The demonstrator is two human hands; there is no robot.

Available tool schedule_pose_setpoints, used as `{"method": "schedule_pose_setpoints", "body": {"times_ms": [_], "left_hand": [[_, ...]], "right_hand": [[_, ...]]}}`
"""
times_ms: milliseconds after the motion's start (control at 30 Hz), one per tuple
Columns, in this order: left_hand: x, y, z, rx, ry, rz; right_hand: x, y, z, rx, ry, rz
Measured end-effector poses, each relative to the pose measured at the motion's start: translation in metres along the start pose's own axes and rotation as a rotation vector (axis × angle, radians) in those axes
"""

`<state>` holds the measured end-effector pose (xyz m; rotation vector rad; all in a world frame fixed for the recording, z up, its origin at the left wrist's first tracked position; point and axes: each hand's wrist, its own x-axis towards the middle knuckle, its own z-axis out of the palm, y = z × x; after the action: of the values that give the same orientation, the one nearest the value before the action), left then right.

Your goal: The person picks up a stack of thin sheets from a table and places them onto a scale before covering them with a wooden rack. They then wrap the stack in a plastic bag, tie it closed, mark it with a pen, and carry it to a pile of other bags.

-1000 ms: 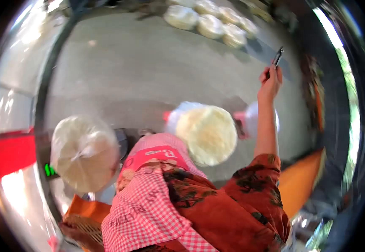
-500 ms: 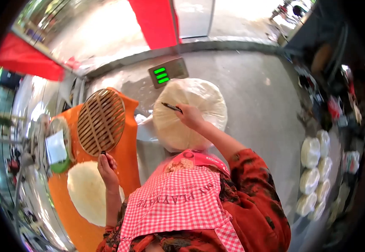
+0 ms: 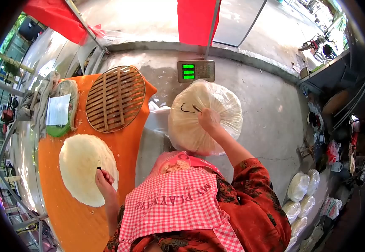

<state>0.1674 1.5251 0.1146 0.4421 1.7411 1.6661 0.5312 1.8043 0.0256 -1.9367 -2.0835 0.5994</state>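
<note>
From my feed, the right hand (image 3: 210, 120) has its fingers closed on a black marker (image 3: 196, 108) at the top of the clear, filled bag (image 3: 207, 134), beside a curved black mark (image 3: 186, 109). The bag sits just near of the green-lit display (image 3: 196, 71), right of the orange table (image 3: 64, 214). My left hand (image 3: 105, 180) pinches a small dark piece (image 3: 99, 168) over the pale round sheet (image 3: 83, 166).

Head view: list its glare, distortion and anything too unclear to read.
Head view: black corners and bowed edges, as from a very wide lens; head view: the ground outside is washed out in places by bright light; head view: the green readout glows, its digits illegible; head view: the sheet's writing is unreadable.
</note>
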Motion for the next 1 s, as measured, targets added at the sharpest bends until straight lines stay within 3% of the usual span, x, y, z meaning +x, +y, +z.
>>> {"method": "schedule_pose_setpoints", "body": {"times_ms": [167,267,367,433,500,633,733,1000], "left_hand": [[0.02,0.006,0.037,0.052,-0.247,0.059],[0.023,0.016,0.058,0.072,-0.362,0.093],[0.025,0.015,0.073,0.113,-0.477,0.071],[0.022,0.028,0.081,0.12,-0.579,0.038],[0.027,0.038,0.087,0.111,-0.747,0.101],[0.035,0.055,0.094,-0.005,-1.025,0.064],[0.043,0.063,0.095,0.08,-1.105,0.088],[0.055,0.079,0.099,0.373,-1.186,0.431]], "right_hand": [[0.015,0.008,0.042,-0.02,-0.061,-0.041],[-0.024,-0.01,0.023,-0.077,-0.2,-0.145],[-0.047,-0.04,-0.019,0.12,-0.09,-0.06],[-0.059,-0.068,-0.054,0.419,0.064,-0.187],[-0.071,-0.103,-0.096,0.628,-0.04,-0.418],[-0.093,-0.155,-0.14,0.616,-0.213,-0.727],[-0.095,-0.167,-0.142,0.575,-0.231,-0.762],[-0.096,-0.19,-0.141,0.459,-0.336,-0.837]]}}
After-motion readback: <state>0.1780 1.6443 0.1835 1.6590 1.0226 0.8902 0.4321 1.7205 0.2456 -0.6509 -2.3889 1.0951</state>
